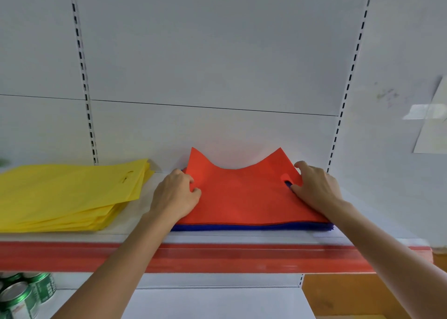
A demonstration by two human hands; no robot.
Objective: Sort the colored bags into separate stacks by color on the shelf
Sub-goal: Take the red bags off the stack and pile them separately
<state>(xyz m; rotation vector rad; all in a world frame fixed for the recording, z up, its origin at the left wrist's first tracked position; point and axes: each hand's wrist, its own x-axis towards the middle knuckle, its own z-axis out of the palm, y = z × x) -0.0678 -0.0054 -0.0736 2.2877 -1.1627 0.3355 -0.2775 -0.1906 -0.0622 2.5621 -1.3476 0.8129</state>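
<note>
An orange-red bag [242,193] lies on top of a stack of blue bags [242,227] on the white shelf [154,185]. Its two far corners curl up against the back panel. My left hand [176,195] pinches the bag's left edge between thumb and fingers. At the right edge my right hand [314,188] grips the bag, thumb at the cut-out handle hole where blue shows through. To the left a stack of yellow bags [65,193] rests flat on the same shelf.
A red price strip [229,258] runs along the shelf's front edge. Green cans [21,294] stand on the lower shelf at bottom left. Slotted uprights [84,81] flank the white back panel. A brown cardboard surface [338,294] sits at lower right.
</note>
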